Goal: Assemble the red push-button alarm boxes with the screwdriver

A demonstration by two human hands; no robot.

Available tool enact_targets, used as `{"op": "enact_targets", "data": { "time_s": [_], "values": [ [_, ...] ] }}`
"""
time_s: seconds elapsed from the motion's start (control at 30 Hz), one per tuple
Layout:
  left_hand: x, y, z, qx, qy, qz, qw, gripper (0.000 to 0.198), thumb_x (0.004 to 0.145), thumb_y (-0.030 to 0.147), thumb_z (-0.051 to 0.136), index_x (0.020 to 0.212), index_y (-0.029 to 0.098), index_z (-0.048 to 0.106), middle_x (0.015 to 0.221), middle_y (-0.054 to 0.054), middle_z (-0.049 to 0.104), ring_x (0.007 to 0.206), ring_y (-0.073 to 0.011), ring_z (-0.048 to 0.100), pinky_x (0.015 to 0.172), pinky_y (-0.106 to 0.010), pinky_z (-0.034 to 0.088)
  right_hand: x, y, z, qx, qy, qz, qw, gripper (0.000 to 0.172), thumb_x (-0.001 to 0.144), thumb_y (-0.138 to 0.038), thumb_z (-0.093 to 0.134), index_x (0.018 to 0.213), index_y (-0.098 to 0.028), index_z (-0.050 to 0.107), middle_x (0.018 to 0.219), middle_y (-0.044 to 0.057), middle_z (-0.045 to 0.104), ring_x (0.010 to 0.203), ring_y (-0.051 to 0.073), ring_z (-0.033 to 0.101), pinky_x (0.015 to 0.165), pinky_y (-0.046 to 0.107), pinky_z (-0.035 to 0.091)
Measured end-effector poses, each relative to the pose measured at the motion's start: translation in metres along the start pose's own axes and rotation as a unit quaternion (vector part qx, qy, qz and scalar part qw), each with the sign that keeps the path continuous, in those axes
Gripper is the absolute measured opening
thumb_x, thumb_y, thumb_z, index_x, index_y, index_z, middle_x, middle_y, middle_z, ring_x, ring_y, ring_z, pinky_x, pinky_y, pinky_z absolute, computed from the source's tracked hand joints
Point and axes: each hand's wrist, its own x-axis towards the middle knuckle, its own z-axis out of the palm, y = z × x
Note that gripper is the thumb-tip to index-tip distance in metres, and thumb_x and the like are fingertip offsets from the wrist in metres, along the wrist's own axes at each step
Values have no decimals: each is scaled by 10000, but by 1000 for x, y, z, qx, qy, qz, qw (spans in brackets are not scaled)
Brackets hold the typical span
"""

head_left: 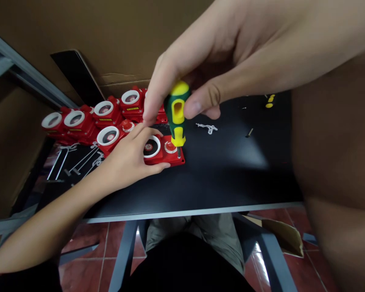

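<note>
My right hand [200, 89] grips a green and yellow screwdriver [178, 115] by its handle, thumb on one side and fingers on the other. The screwdriver stands nearly upright, its short shaft meeting the right end of a red box [178, 159] with a white-ringed round window and a red round knob [170, 147]. Wrapped over the left part of that box is my left hand [136, 152], its thumb along the near side. Just behind the left wrist sits another red box [108, 136] of the same kind.
Several more red boxes [104, 111] line the back left of the black table [219, 174]. Small metal hammers [78, 162] lie at the left. A white chain [208, 128], a screw [249, 132] and a yellow-handled item [270, 101] lie to the right. Cardboard [124, 40] stands behind.
</note>
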Motion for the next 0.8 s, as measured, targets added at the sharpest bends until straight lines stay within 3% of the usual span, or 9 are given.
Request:
{"op": "enact_targets", "data": {
  "time_s": [0.07, 0.2, 0.37, 0.47, 0.5, 0.57, 0.63, 0.67, 0.8],
  "values": [
    [0, 1, -1, 2, -1, -4, 1000, 597, 941, 518, 948, 1391, 209, 707, 1442, -123, 737, 1299, -371, 742, 1174, -500, 625, 3, 5, -3, -44, -4, -39, 998, 299, 1017, -152, 799, 1288, -238, 890, 880, -230, 834, 627, -45, 718, 569, -12, 494],
    [-1, 2, -1, -4, -2, -10, 1000, 622, 926, 544, 956, 1401, 220, 720, 1424, -112, 743, 1314, -381, 746, 1159, -505, 637, 8, 11, 0, -10, 26, -57, 998, 187, 984, -84, 803, 1142, -170, 855, 846, -230, 834, 570, -42, 718, 558, 14, 524],
    [0, 2, 0, -5, -6, -20, 1000, 614, 923, 552, 947, 1396, 229, 725, 1456, -116, 737, 1381, -404, 729, 1179, -526, 634, 15, 0, 13, -43, 83, 27, 995, 122, 931, -15, 813, 1000, -115, 803, 657, -183, 767, 441, 50, 697, 447, 93, 504],
    [0, 2, 0, -7, -9, -17, 1000, 617, 929, 549, 942, 1408, 230, 721, 1453, -115, 737, 1357, -400, 735, 1176, -531, 637, 15, -7, 17, -92, 121, 52, 987, 90, 935, -182, 874, 958, -144, 796, 634, -190, 749, 473, 66, 722, 439, 100, 498],
    [0, 1, 0, -8, -7, -14, 1000, 618, 929, 547, 943, 1410, 230, 720, 1446, -114, 737, 1346, -398, 738, 1176, -530, 637, 15, -8, 18, -116, 133, 54, 983, 168, 1011, -314, 815, 953, -156, 807, 634, -179, 747, 482, 58, 718, 436, 92, 482],
    [0, -1, 1, -12, -4, -8, 1000, 617, 930, 543, 945, 1411, 226, 720, 1421, -111, 743, 1312, -390, 746, 1169, -521, 641, 15, -8, 19, -151, 155, 42, 975, 566, 1163, -570, 495, 935, -178, 833, 643, -143, 737, 491, 14, 664, 439, 48, 423],
    [0, -4, 3, -16, -1, -3, 1000, 619, 936, 547, 939, 1417, 224, 720, 1398, -108, 749, 1268, -376, 757, 1156, -510, 646, 16, -7, 21, -153, 176, 18, 972, 847, 1179, -683, 198, 941, -188, 843, 743, -111, 766, 567, -18, 633, 486, 11, 408],
    [0, -5, 4, -19, 1, 1, 1000, 621, 937, 554, 936, 1419, 225, 722, 1394, -107, 751, 1256, -372, 760, 1151, -507, 648, 15, -6, 22, -153, 190, 14, 970, 878, 1171, -706, 165, 973, -189, 847, 818, -98, 788, 637, -20, 646, 525, 3, 426],
    [-1, -11, 8, -29, 14, 9, 999, 648, 912, 581, 945, 1418, 240, 727, 1402, -102, 752, 1254, -373, 761, 1142, -510, 646, 9, -4, 24, -193, 195, -24, 961, 743, 1175, -658, 224, 1100, -201, 804, 1043, -68, 813, 928, 4, 744, 646, 2, 452]
  ]
}}
